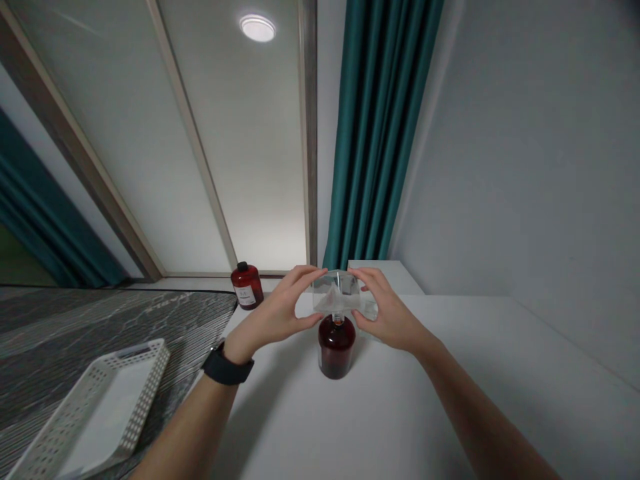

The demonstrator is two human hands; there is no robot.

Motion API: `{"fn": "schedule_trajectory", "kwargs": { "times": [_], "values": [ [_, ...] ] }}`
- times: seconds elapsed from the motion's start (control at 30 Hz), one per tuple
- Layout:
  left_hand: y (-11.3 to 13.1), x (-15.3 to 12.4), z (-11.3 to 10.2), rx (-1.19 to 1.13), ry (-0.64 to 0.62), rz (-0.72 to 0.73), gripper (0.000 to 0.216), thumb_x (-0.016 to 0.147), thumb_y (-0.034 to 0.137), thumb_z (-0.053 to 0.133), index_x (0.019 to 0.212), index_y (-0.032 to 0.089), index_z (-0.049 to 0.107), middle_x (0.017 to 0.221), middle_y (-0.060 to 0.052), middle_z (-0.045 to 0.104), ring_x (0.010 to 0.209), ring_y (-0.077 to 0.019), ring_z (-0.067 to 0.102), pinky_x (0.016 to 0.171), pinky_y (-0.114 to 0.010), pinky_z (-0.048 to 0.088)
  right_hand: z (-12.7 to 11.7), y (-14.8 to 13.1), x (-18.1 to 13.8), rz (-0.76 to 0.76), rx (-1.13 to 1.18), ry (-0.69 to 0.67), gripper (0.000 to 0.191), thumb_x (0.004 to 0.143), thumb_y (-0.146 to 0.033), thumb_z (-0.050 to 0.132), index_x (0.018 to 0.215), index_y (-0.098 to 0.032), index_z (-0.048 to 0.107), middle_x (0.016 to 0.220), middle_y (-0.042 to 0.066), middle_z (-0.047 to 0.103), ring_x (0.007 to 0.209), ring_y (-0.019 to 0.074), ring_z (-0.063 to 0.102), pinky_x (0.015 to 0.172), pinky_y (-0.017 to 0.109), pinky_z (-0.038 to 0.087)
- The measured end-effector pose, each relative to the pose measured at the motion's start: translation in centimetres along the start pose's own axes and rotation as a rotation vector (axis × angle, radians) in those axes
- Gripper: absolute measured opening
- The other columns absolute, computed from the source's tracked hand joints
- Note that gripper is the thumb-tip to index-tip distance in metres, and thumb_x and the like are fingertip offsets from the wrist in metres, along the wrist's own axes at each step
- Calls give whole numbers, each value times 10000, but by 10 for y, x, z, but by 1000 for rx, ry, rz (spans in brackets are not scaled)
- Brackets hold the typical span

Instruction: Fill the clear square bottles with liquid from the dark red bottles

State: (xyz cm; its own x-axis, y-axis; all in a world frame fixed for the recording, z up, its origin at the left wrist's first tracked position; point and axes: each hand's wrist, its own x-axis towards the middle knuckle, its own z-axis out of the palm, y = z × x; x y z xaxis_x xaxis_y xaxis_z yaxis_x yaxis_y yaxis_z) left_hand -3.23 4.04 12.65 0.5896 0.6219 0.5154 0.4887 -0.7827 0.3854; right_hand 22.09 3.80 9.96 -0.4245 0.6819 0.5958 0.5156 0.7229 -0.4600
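Between my two hands is a clear glass bottle, turned upside down with its narrow neck pointing down. My left hand grips its left side, thumb low and fingers on top. Around its right side curl the fingers and thumb of my right hand. Directly below, a dark red-brown bottle stands upright on the white table. The two necks meet; whether one sits inside the other I cannot tell. Another clear object is partly hidden behind my right hand.
A second red-brown bottle with a black cap and white label stands at the table's far left corner. At the back is a white box-like block. On the grey patterned surface to the left lies a white perforated basket. A wall borders the right side.
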Motion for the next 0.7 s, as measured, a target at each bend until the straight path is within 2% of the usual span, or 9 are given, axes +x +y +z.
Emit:
{"fn": "schedule_trajectory", "kwargs": {
  "times": [0.17, 0.33, 0.47, 0.7],
  "values": [
    [-2, -2, -2, 37, -11, -5, 720, 891, 213, 693, 1498, 347, 329, 1426, -81, 451, 1344, -279, 463, 1158, -527, 410, 0, 1, -1, 2, -4, 1, 734, 811, -110, 603, 1458, -332, 339, 1408, 95, 430, 1349, 286, 445, 1138, 541, 431],
    [-4, -2, 0, 68, 5, -7, 794, 894, 221, 692, 1537, 331, 240, 1449, -99, 440, 1374, -291, 421, 1163, -549, 395, -1, 1, 0, -32, -27, 5, 727, 807, -97, 599, 1449, -320, 341, 1428, 96, 434, 1380, 289, 411, 1166, 554, 396],
    [-6, -3, 1, 122, 8, 15, 743, 885, 232, 691, 1508, 294, 291, 1429, -117, 436, 1366, -306, 418, 1147, -552, 412, -1, 1, 0, -51, -57, 11, 706, 812, -104, 605, 1438, -306, 348, 1429, 100, 439, 1396, 287, 398, 1197, 553, 348],
    [-9, -2, 2, 182, 52, 44, 673, 842, 249, 722, 1423, 240, 381, 1368, -127, 470, 1315, -320, 453, 1122, -564, 428, -3, -1, -1, -43, -55, 10, 701, 808, -103, 599, 1435, -300, 356, 1423, 105, 439, 1393, 285, 409, 1194, 538, 355]
  ]
}}
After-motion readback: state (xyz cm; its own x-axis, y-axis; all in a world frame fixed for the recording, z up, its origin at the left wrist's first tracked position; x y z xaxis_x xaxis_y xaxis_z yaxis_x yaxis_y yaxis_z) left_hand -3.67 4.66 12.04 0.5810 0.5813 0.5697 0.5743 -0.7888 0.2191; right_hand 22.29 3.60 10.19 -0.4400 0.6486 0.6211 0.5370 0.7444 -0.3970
